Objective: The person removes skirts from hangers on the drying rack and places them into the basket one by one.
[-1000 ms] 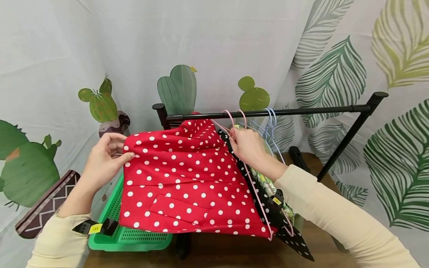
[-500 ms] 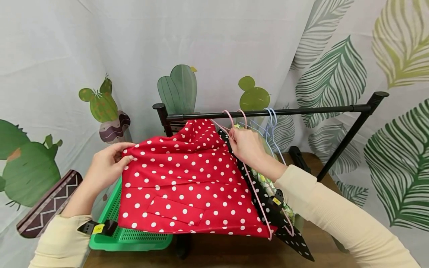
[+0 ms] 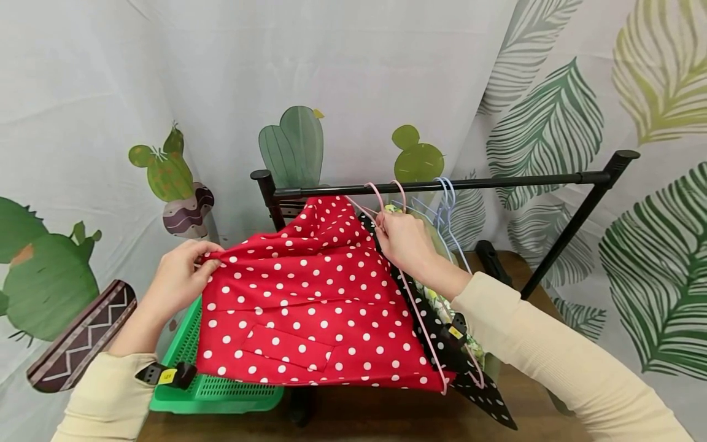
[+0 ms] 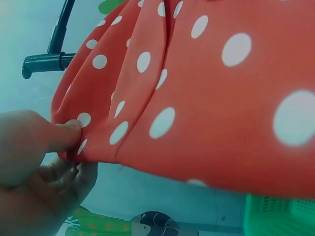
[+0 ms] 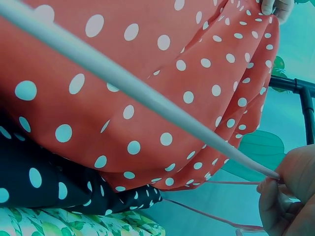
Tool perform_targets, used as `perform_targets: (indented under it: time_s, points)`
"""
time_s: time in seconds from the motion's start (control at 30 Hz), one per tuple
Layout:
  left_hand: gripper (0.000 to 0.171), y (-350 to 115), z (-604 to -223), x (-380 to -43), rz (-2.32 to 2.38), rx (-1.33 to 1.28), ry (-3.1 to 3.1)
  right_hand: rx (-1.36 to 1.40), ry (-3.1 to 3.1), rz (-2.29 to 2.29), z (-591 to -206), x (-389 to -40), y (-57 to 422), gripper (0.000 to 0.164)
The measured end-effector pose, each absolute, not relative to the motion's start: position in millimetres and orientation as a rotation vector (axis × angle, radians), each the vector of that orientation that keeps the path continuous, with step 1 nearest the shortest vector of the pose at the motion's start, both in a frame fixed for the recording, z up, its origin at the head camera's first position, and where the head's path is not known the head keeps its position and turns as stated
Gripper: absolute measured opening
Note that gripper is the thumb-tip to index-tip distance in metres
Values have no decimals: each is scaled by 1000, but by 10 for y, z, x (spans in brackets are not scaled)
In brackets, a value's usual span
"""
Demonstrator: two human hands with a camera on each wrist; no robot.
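A red garment with white dots (image 3: 298, 307) is stretched out to the left of a pink hanger (image 3: 378, 195), whose hook is over the black rail. My left hand (image 3: 179, 276) pinches the garment's upper left corner between thumb and fingers; the left wrist view shows this corner (image 4: 74, 142) bunched. With curled fingers my right hand (image 3: 411, 245) grips the pink hanger just below its hook. In the right wrist view, the hanger's bar (image 5: 147, 98) crosses in front of the red cloth. The garment's far side is hidden.
Behind the red garment hang a black dotted garment (image 3: 494, 408) on another pink hanger and a floral one (image 3: 439, 301). Blue hangers (image 3: 450, 215) stand right of my right hand on the rail (image 3: 513, 182). A green basket (image 3: 221, 403) sits below left on the brown table (image 3: 364, 417).
My left hand has lowered slightly, and the garment's upper left corner has come down and is pulled tauter toward the left. The right hand has stayed at the hanger.
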State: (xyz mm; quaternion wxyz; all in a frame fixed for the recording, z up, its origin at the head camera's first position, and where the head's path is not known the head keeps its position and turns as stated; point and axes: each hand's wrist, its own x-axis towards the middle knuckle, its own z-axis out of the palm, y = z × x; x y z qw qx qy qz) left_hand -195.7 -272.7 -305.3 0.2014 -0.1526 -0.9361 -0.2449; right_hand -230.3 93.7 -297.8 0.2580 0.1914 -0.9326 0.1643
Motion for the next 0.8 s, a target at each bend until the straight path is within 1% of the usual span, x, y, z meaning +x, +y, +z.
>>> perform_targets:
  time_s: [0.27, 0.43, 0.57, 0.8]
  points:
    - [14, -2728, -3060, -1951, -644, -281, -2683, 500, -2559, 462, -2985, -2299, 938, 9]
    - [18, -2718, -3078, -1945, -787, -186, -2787, 493, -2559, 467, -2994, -2300, 941, 8]
    - [20, -2693, -3106, -1953, -896, -185, -2814, 490, -2561, 466, -2996, -2294, 943, 8]
    - [20, -2661, -3102, -1948, -878, -203, -2768, 499, -2555, 471, -2993, -2291, 958, 9]
